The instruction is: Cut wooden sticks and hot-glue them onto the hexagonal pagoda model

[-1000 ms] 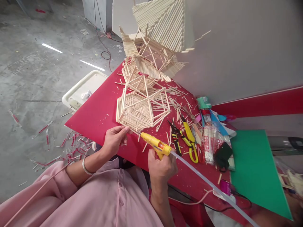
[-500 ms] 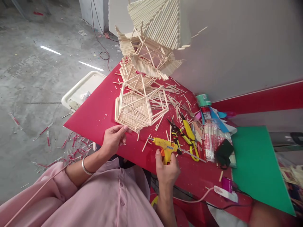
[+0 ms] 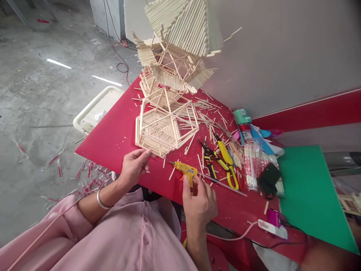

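Note:
My left hand (image 3: 134,167) pinches at the near edge of a hexagonal stick frame (image 3: 177,145); whatever is between its fingertips is too small to make out. This frame has a woven-looking base of wooden sticks and an open lattice on top. My right hand (image 3: 200,201) has thumb and fingers around the handle of a yellow glue gun (image 3: 186,168), whose nozzle points left toward the frame. A clear glue stick (image 3: 222,183) trails from the gun's back. Behind the frame rises a tiered stick tower (image 3: 180,49) with slatted roofs.
Loose sticks (image 3: 207,107) litter the red table (image 3: 109,139). Black-and-yellow pliers (image 3: 209,158), a yellow-handled cutter (image 3: 225,152) and packaged sticks (image 3: 251,165) lie to the right, before a green board (image 3: 310,188). A white stool (image 3: 81,116) stands left; wrappers (image 3: 90,177) cover the floor.
The glue gun has moved slightly left and up, and the right hand's fingers have loosened and shifted back on its handle. The left hand stays at the frame's near edge.

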Tool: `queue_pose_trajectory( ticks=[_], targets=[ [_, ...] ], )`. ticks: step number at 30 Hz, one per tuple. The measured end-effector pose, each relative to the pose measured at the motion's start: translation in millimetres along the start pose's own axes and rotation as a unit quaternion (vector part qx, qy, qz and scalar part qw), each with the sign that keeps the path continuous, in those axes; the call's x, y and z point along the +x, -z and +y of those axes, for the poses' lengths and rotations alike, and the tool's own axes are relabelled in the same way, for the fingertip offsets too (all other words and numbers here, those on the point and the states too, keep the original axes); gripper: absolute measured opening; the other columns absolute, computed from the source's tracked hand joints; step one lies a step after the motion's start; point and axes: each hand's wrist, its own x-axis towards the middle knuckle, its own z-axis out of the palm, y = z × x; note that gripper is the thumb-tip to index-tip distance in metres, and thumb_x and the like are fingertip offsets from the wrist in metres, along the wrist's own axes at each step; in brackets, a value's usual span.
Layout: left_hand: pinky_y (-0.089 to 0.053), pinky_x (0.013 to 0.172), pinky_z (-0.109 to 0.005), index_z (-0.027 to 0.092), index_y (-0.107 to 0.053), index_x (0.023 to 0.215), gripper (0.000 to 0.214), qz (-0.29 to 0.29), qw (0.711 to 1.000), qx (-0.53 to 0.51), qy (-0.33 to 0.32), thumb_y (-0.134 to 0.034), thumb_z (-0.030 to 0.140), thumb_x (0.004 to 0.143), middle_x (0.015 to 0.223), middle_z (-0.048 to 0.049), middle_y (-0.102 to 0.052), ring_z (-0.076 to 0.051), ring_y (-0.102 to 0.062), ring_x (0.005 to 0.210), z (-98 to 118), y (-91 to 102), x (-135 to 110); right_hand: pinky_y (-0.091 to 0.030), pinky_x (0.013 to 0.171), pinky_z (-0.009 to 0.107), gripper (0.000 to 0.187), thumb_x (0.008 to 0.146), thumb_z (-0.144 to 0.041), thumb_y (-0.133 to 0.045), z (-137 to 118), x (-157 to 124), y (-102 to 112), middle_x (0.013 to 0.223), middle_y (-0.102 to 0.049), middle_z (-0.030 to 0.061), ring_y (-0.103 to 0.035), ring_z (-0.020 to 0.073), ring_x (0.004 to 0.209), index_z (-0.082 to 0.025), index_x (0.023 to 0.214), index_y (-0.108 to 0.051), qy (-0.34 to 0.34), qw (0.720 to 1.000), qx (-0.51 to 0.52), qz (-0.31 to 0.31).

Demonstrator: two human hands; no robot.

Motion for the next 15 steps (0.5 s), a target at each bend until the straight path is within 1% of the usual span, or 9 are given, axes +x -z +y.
queue_pose_trajectory(
  ticks=[2, 3, 6, 10, 15],
  targets=[
    [-0.025, 0.032, -0.018, 0.014, -0.069, 0.067, 0.042, 0.003, 1.000, -0.001, -0.002, -0.085, 0.052, 0.060, 0.058, -0.0022, -0.066, -0.004, -0.040, 0.035, 0.2, -0.1, -0.1, -0.052, 0.074, 0.032, 0.025, 0.094, -0.037, -0.063, -7.4, 5.6, 0.2, 0.086, -0.073, 0.0100, -0.067, 0.0204, 0.080, -0.015, 0.100, -0.073, 0.017, 0.996, 0.088, 0.019],
    [-0.025, 0.032, -0.018, 0.014, -0.070, 0.067, 0.041, 0.003, 1.000, 0.000, -0.004, -0.085, 0.052, 0.061, 0.060, -0.0028, -0.068, -0.004, -0.040, 0.036, 0.2, 0.0, -0.1, -0.053, 0.075, 0.030, 0.020, 0.095, -0.033, -0.062, -12.6, 8.7, -1.1, 0.085, -0.073, 0.0087, -0.067, 0.0189, 0.079, -0.016, 0.098, -0.072, 0.027, 0.990, 0.134, 0.021],
    [-0.026, 0.033, -0.019, 0.014, -0.070, 0.069, 0.039, 0.004, 1.000, 0.002, -0.011, -0.084, 0.050, 0.063, 0.069, -0.0048, -0.072, -0.003, -0.041, 0.036, -0.2, 0.0, 0.2, -0.056, 0.075, 0.029, 0.014, 0.095, -0.027, -0.062, -31.4, 18.8, -8.1, 0.087, -0.072, 0.0073, -0.069, 0.0168, 0.080, -0.017, 0.097, -0.071, 0.043, 0.971, 0.234, 0.015],
    [-0.027, 0.033, -0.020, 0.014, -0.069, 0.069, 0.037, 0.007, 1.000, 0.005, -0.014, -0.083, 0.049, 0.065, 0.074, -0.0055, -0.074, -0.003, -0.041, 0.037, -0.8, -0.3, 0.6, -0.057, 0.072, 0.028, 0.017, 0.095, -0.032, -0.061, -52.6, 31.1, -18.3, 0.087, -0.072, 0.0071, -0.068, 0.0160, 0.079, -0.019, 0.096, -0.072, 0.029, 0.957, 0.290, -0.015],
    [-0.028, 0.033, -0.019, 0.014, -0.068, 0.069, 0.038, 0.008, 1.000, 0.012, -0.015, -0.082, 0.049, 0.065, 0.072, -0.0040, -0.073, -0.004, -0.042, 0.037, -1.8, -0.3, 1.3, -0.056, 0.076, 0.030, 0.019, 0.096, -0.035, -0.060, -62.8, 39.3, -28.2, 0.089, -0.072, 0.0073, -0.068, 0.0167, 0.083, -0.019, 0.097, -0.072, 0.023, 0.946, 0.318, -0.054]
  ],
)
